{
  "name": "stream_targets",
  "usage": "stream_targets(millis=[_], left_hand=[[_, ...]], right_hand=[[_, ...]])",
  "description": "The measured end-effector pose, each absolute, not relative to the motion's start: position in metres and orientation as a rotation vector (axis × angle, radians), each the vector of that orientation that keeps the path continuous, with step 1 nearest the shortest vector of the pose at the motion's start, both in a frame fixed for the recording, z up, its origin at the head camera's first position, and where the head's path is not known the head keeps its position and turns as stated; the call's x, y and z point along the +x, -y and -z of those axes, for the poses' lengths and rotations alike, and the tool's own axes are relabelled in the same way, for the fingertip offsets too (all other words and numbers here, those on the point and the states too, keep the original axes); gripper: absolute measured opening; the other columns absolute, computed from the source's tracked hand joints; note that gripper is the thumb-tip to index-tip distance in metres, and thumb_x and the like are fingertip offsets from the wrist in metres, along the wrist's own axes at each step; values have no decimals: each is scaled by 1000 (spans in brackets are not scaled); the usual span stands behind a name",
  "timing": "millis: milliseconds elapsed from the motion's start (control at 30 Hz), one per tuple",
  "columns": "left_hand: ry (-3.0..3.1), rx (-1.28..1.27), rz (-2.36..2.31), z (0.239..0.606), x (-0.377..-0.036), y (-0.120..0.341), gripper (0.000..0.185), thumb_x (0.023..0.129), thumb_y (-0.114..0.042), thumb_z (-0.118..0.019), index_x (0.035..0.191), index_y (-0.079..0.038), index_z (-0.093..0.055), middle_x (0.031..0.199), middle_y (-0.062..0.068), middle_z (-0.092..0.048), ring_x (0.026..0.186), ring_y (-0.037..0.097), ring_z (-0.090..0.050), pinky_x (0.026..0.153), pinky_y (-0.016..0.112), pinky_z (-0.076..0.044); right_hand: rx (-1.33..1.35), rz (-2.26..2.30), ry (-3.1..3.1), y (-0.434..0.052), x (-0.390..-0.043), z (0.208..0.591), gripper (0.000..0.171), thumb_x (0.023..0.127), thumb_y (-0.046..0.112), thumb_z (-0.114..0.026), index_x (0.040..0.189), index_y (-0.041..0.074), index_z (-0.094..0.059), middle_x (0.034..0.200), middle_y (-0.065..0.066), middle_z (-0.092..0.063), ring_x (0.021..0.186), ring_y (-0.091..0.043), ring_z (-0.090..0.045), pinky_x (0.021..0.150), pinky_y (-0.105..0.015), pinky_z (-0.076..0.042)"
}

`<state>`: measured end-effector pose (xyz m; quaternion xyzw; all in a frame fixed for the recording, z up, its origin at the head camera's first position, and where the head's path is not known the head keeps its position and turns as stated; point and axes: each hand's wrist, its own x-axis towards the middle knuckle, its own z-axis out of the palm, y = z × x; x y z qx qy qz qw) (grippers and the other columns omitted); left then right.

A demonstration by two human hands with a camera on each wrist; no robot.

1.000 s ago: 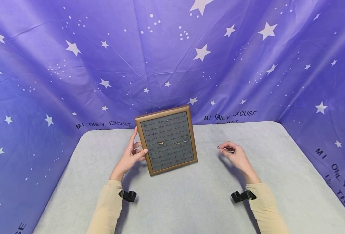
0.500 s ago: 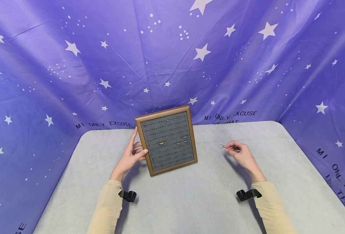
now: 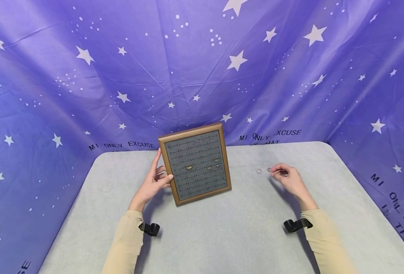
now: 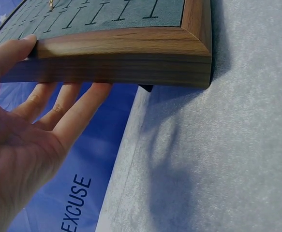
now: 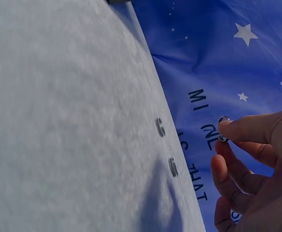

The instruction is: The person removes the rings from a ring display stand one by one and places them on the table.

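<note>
A wood-framed ring display board (image 3: 196, 182) stands tilted on the table, its grey padded face toward me. Several rings sit in its slots, among them a gold ring (image 3: 188, 167). My left hand (image 3: 152, 180) holds the board's left side, thumb on the front frame and fingers against the underside (image 4: 39, 140). Off to the right, my right hand (image 3: 289, 184) pinches a small silver ring (image 5: 223, 128) between thumb and index finger, above the table. Near its fingertips in the head view, a ring (image 3: 258, 171) lies on the table; the right wrist view shows two there, including one ring (image 5: 173, 166).
The grey table (image 3: 215, 232) has a back edge close behind the board. Purple star-printed cloth (image 3: 188, 68) hangs along the back and both sides. A black wrist camera (image 3: 150, 229) is on the left wrist and another camera (image 3: 296, 225) on the right.
My right hand has moved right, away from the board, and a ring on the table now shows apart from its fingertips. The left hand and the board have stayed put.
</note>
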<state>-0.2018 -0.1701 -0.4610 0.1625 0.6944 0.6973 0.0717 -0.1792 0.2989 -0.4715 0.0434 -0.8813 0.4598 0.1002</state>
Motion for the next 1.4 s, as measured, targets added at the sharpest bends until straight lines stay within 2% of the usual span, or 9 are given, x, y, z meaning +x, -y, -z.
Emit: stream_targets(millis=[333,700,1033,1400], left_hand=[[-2097,473,-2097,462,-203,170,96,92,3,-62,153,-46,-7,116,22,-51,97,27,-59,75,45,-57],[-2084,479,-2102,461,-202,170,96,92,4,-61,153,-46,-6,113,23,-53,95,27,-61,75,47,-57],[-2088,497,-2098,460,-202,170,95,92,3,-61,153,-45,-6,113,22,-53,95,28,-62,75,45,-58],[-2086,484,-2090,461,-203,171,95,92,2,-61,152,-48,-7,116,25,-53,96,31,-61,75,46,-57]], right_hand=[[135,-1273,2630,-315,-185,473,6,84,-5,-66,89,-6,-66,89,-19,-66,77,-11,-58,65,-13,-43],[116,-1164,2701,-335,-196,477,6,84,-2,-68,89,-4,-66,85,-17,-66,72,-8,-56,55,-18,-44],[91,-1066,2788,-344,-206,483,8,82,-5,-66,89,-3,-68,85,-15,-67,75,-19,-57,61,-23,-43],[89,-1028,2827,-349,-216,490,6,82,-4,-67,88,-3,-68,79,-13,-65,71,-15,-55,63,-27,-43]])
